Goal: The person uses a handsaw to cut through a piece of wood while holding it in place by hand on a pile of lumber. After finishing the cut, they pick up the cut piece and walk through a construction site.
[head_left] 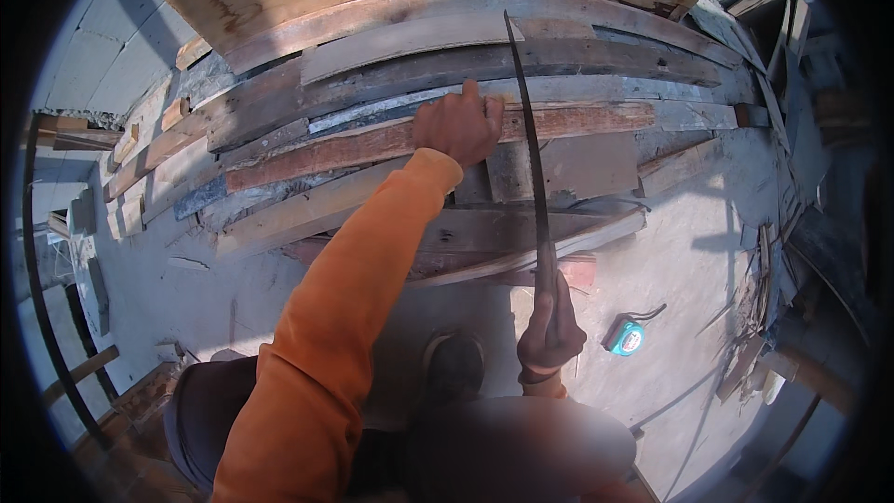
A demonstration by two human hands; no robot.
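Saw (537, 168): pointing away above the boards (596, 56), contact unclear; judged light, thin, flexible sideways — hold by its near end.
Right hand (549, 333): closed around that end.
Left hand (459, 126): fingers curled at the reddish plank (582, 120); cannot tell whether gripping.
Plank: among the boards; likely stiff, splintery — grasp along its edges.

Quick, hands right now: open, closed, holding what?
Left hand: curled over the reddish plank; whether it grips can't be told.
Right hand: closed, holding the saw.
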